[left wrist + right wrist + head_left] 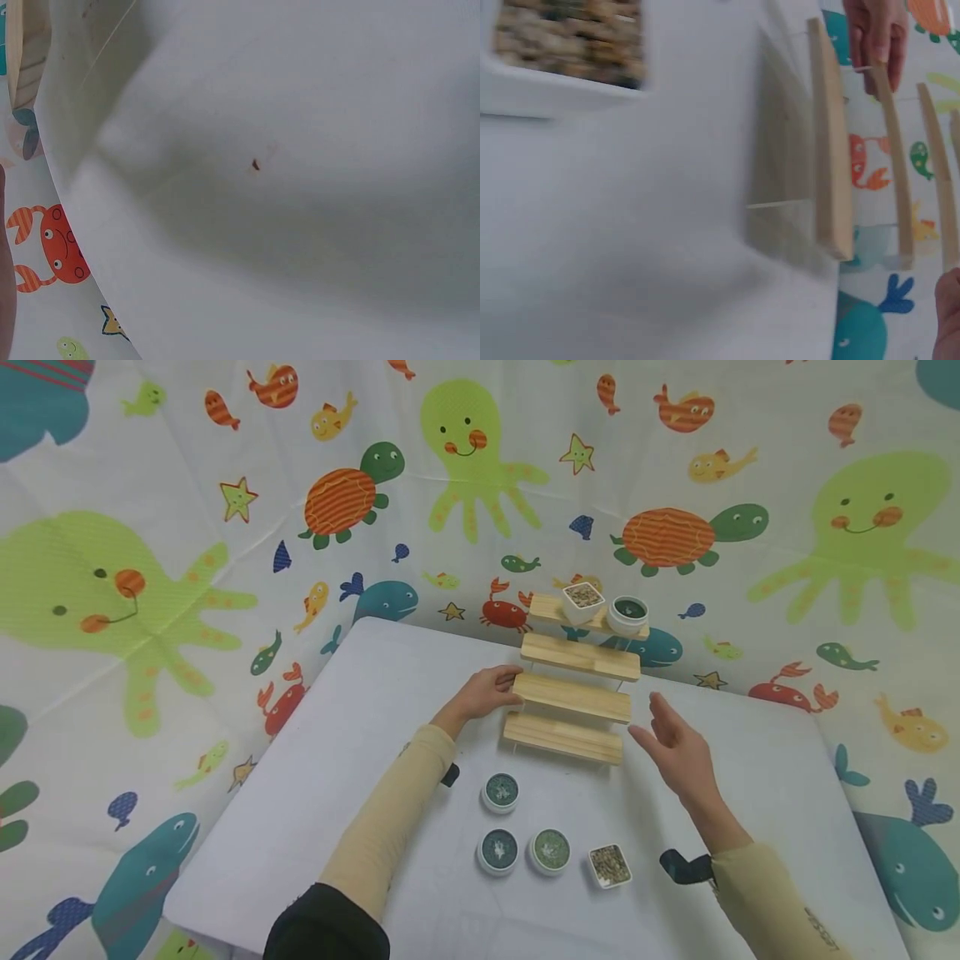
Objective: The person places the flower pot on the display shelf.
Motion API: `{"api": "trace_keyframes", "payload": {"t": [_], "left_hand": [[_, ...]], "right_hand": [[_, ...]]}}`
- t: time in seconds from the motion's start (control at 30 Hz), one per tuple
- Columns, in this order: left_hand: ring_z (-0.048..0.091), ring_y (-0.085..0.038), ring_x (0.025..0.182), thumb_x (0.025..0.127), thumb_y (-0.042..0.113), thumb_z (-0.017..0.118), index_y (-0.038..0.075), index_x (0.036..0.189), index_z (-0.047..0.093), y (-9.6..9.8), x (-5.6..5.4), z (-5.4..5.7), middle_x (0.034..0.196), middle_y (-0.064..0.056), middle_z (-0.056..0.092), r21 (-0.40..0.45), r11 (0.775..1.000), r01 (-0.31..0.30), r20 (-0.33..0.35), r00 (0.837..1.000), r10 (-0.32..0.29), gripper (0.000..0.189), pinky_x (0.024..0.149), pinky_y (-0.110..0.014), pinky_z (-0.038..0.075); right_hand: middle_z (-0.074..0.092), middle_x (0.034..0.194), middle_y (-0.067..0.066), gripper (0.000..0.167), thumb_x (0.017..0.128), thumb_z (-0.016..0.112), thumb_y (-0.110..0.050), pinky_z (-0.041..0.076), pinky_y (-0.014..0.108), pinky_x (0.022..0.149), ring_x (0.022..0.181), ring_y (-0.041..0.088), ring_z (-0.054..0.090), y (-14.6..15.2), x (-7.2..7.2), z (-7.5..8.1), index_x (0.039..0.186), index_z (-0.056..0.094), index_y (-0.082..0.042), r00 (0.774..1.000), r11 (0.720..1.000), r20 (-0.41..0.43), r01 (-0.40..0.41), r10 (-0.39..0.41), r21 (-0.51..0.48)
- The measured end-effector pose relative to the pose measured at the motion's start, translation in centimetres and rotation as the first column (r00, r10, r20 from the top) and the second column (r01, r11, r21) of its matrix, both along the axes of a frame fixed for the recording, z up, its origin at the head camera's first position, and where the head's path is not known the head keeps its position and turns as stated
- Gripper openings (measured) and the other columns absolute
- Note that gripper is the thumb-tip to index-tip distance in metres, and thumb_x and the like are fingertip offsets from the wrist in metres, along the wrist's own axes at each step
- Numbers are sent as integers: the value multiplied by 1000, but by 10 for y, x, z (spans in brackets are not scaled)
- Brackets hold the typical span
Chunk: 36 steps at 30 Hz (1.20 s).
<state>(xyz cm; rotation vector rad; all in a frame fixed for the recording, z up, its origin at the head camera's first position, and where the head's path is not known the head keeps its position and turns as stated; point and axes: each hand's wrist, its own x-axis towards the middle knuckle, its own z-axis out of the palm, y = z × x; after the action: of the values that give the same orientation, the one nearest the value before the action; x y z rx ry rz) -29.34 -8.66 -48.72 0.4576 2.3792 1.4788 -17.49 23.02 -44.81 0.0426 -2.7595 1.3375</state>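
Note:
A stepped display stand (572, 697) with several pale wooden shelves on clear supports stands toward the back of the table. My left hand (483, 692) grips the left end of one of its middle shelves; the right wrist view shows the thumb and fingers (877, 37) at that shelf's end. Off the stand's right side, my right hand (681, 758) is held with fingers extended, holding nothing. On the top shelf sit a square white pot of pebbles (582, 602) and a round white pot with dark green contents (628, 615).
In front of the stand, on the white table (300, 802), are round white pots (502, 792), (498, 852) and a lighter green one (551, 851). A square pot of pebbles (610, 866) stands to their right. A sea-animal print curtain (480, 560) hangs behind the table.

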Motion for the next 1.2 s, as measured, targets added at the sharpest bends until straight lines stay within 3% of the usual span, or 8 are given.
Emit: {"api": "trace_keyframes", "payload": {"t": [0.17, 0.37, 0.47, 0.83, 1.2], "left_hand": [[47, -21, 134, 89, 14, 73, 1, 145, 44, 0, 0, 0, 147, -13, 47, 4, 1000, 0, 3, 1000, 0, 64, 107, -23, 42], [47, -20, 134, 90, 16, 73, 3, 145, 43, 1, -1, -1, 148, -12, 46, 1, 1000, -8, 15, 1000, 8, 64, 107, -23, 42], [47, -20, 134, 90, 16, 72, 4, 146, 43, 2, -1, -1, 148, -11, 46, -8, 1000, -11, 18, 1000, 11, 64, 106, -23, 43], [47, -18, 133, 90, 16, 73, 4, 146, 44, 2, -3, -1, 148, -10, 46, -11, 1000, -26, 25, 999, 26, 64, 106, -22, 42], [47, -19, 134, 89, 15, 73, 3, 145, 44, 4, -1, 1, 148, -11, 46, -15, 999, -29, 21, 999, 29, 64, 106, -22, 42]], "right_hand": [[34, 156, 9, 79, 93, 63, -47, 39, 24, 105, 138, 30, 40, 4, 30, -22, 155, 29, -12, 998, 998, 19, -55, 54, 38], [40, 152, 13, 75, 94, 63, -46, 44, 39, 101, 131, 35, 48, 10, 63, -40, 152, 34, -10, 995, 989, 64, -89, 82, 115], [43, 150, 15, 71, 94, 65, -41, 45, 41, 99, 127, 36, 52, 11, 77, -46, 150, 38, -8, 994, 986, 62, -101, 93, 134], [47, 147, 11, 68, 92, 69, -38, 48, 50, 98, 120, 37, 58, 7, 117, -61, 148, 43, -10, 987, 979, 101, -136, 122, 152], [51, 144, 7, 78, 80, 80, -40, 54, 42, 93, 115, 33, 62, 3, 150, -90, 146, 48, -13, 988, 974, 51, -156, 149, 167]]}}
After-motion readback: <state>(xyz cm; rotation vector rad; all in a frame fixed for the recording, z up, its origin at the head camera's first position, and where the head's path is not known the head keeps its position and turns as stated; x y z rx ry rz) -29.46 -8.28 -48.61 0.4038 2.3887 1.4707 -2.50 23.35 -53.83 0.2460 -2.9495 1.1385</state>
